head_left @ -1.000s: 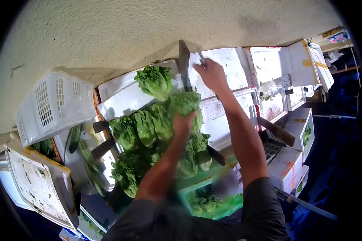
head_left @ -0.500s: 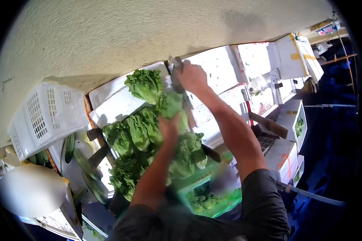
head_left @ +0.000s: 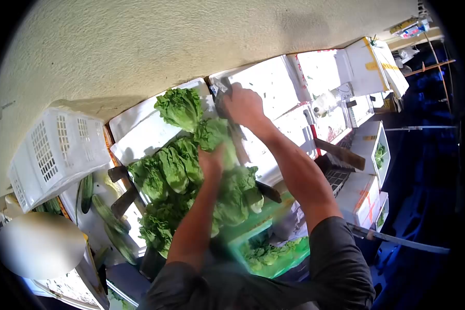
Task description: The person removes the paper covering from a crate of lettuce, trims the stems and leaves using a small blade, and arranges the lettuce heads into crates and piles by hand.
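Rows of green lettuce heads (head_left: 173, 168) lie over white foam boxes in the middle. One leafy head (head_left: 180, 109) sits apart, higher up. My left hand (head_left: 211, 161) is wrapped against a lettuce head (head_left: 212, 133), its fingers partly hidden by leaves. Up by the wall, my right hand (head_left: 244, 106) is closed at the top of a dark wooden divider (head_left: 222, 99). A greyish, shiny piece shows beside its fingers, too unclear to name.
A white plastic basket (head_left: 57, 155) stands at left, above long green gourds (head_left: 108, 213). White foam boxes (head_left: 268, 85) and a clear bottle (head_left: 323, 105) are at right. Below is a green-lined crate (head_left: 274, 253) of greens. A pale blurred oval (head_left: 40, 245) covers the lower left.
My right hand has moved left and down onto the divider. My left hand stays at the lettuce, slightly lower beside the head. The view has shifted, and the pale oval has appeared.
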`<state>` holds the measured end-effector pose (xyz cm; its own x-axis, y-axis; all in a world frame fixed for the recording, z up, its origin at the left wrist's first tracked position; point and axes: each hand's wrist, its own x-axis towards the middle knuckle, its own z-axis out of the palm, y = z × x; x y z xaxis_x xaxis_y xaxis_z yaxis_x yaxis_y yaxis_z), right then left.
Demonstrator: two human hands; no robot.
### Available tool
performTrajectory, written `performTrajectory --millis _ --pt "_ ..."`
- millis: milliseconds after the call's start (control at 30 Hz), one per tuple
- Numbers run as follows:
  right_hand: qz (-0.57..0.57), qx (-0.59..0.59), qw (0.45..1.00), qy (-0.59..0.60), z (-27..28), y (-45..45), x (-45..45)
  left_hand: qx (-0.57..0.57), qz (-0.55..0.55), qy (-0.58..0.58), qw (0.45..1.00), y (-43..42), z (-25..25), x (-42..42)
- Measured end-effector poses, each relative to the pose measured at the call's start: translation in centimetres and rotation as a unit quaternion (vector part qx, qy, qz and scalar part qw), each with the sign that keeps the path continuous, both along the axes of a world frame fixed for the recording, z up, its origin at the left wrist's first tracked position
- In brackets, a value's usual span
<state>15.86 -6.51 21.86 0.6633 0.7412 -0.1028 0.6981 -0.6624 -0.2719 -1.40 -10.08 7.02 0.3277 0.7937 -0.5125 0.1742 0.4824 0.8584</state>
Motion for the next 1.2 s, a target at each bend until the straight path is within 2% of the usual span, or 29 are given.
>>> performTrajectory --millis 33,133,233,333,433,533,600,667,767,833,900,933,1033,1100,1133,1167,1200 --pt "0.008 0.003 1.000 -0.009 -0.3 -0.6 -0.2 -0.001 0.002 -0.021 1.000 0.1 0.2 -0.2" --pt "0.013 0.034 0.999 -0.014 -0.6 -1.8 -0.8 0.000 -0.012 0.071 0.997 0.2 1.5 -0.1" --pt "0.001 0.040 0.999 -0.007 -0.5 -2.8 -1.4 0.059 -0.048 0.133 0.988 0.2 1.6 -0.1" --pt "-0.002 0.042 0.999 0.009 -0.1 -4.4 -2.3 0.025 -0.062 0.152 0.986 0.7 3.5 0.0" --pt "-0.006 0.036 0.999 0.035 0.2 -5.4 -2.8 0.022 -0.100 0.179 0.978 1.1 2.9 0.4" --pt "-0.030 0.004 0.999 0.040 -0.2 -6.0 -3.1 -0.003 -0.113 0.141 0.984 0.7 2.7 0.8" --pt "-0.046 0.005 0.997 0.059 0.1 -7.0 -3.9 0.016 -0.083 0.092 0.992 -0.3 -2.0 1.4" --pt "-0.063 0.002 0.995 0.076 0.3 -8.5 -5.0 0.040 -0.094 0.135 0.986 0.1 -0.5 1.7" --pt "-0.050 0.016 0.997 0.063 -0.2 -9.0 -4.7 0.116 -0.166 0.275 0.940 0.3 2.6 2.1" --pt "-0.052 0.017 0.996 0.076 0.1 -8.9 -4.8 0.130 -0.225 0.217 0.941 0.8 4.6 1.6" --pt "-0.061 0.008 0.991 0.119 1.7 -8.7 -5.1 0.088 -0.253 0.160 0.950 1.9 3.8 1.5" --pt "-0.086 0.014 0.985 0.148 2.2 -8.7 -5.4 0.041 -0.212 0.183 0.959 2.7 5.5 1.6" --pt "-0.133 0.067 0.964 0.220 2.2 -9.3 -5.4 0.230 -0.151 0.270 0.923 2.9 7.9 0.8" --pt "-0.169 0.141 0.929 0.299 0.9 -10.9 -4.4 0.221 -0.041 0.071 0.972 4.9 7.7 1.3" --pt "-0.206 0.174 0.894 0.359 0.6 -11.9 -3.9 0.215 -0.016 0.026 0.976 6.4 7.1 2.3" --pt "-0.238 0.204 0.853 0.418 0.2 -12.8 -3.3 0.221 -0.040 -0.019 0.974 8.0 8.8 3.3" --pt "-0.223 0.214 0.853 0.421 -0.5 -13.7 -3.1 0.243 -0.079 -0.003 0.967 9.2 7.7 4.8"
